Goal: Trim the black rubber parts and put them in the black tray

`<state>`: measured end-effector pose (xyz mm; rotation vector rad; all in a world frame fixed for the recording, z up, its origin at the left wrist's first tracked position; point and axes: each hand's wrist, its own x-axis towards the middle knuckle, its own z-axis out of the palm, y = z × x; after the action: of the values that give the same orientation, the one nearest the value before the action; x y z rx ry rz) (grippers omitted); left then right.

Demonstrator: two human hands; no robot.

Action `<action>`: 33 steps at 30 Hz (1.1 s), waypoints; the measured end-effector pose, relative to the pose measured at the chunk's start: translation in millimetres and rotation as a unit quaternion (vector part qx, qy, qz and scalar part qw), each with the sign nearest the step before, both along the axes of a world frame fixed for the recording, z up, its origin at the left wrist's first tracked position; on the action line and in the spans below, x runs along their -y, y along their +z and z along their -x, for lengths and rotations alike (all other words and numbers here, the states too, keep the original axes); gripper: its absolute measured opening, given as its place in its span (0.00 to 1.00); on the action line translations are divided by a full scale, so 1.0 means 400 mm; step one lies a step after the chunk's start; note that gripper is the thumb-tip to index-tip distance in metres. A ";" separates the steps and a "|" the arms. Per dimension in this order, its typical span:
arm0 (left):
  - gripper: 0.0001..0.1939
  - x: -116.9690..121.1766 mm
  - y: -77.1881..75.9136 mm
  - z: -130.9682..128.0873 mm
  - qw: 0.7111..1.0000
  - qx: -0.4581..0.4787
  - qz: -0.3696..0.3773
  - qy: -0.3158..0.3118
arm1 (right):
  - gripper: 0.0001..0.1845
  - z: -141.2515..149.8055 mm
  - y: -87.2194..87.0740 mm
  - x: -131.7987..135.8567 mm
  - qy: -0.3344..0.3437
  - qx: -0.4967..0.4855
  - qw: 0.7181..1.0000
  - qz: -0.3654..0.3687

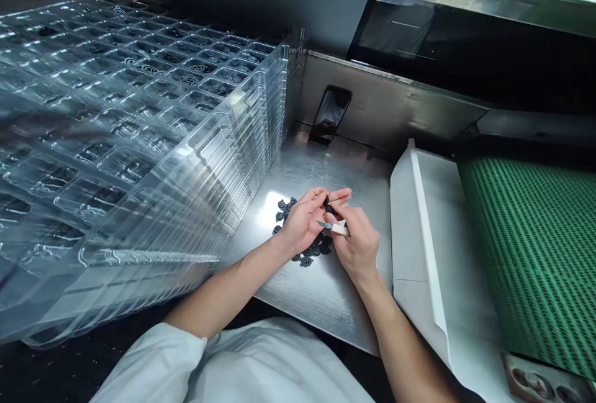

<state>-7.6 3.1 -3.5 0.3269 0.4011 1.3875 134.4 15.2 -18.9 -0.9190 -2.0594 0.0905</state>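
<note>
My left hand [303, 220] pinches a small black plastic part [326, 202] between thumb and fingers, its other fingers stretched to the right. Close against it, my right hand [357, 238] is closed around a craft knife [336, 228] with a pale handle; the blade points left across the left palm. The right thumb and fingertips are also by the black part, but whether they touch it is hard to tell. Beneath and beside both hands, several loose black parts [306, 261] of round, openwork shape lie on the metal worktop [298, 294].
Left of the worktop rises a tall stack of clear plastic trays [233, 142] with black parts in their pockets. A phone [330, 114] leans against the metal back wall. To the right stand a white partition [421, 235] and a green conveyor belt [535, 235].
</note>
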 end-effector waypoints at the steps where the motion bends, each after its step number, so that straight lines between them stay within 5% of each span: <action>1: 0.04 0.000 0.000 0.000 1.000 0.005 -0.004 0.004 | 0.08 0.000 -0.001 -0.001 -0.010 0.009 1.000 -0.020; 10: 0.05 0.004 0.003 -0.008 1.000 0.021 -0.006 -0.016 | 0.07 -0.011 0.000 -0.012 -0.034 0.028 0.994 -0.104; 19: 0.06 0.006 0.018 -0.003 0.993 -0.105 0.046 0.042 | 0.09 -0.005 0.033 0.003 -0.005 -0.181 0.982 0.063; 25: 0.17 0.024 0.038 -0.016 0.981 -0.172 0.031 -0.081 | 0.08 -0.004 0.038 0.013 -0.003 -0.204 0.975 0.091; 33: 0.15 0.022 0.037 -0.009 0.986 -0.122 0.023 -0.113 | 0.12 -0.007 0.028 0.006 -0.006 -0.238 0.948 0.211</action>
<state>-4.0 -5.6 11.4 0.4915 0.5778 1.1187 137.2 12.7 -7.7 -1.0422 -1.6032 0.7033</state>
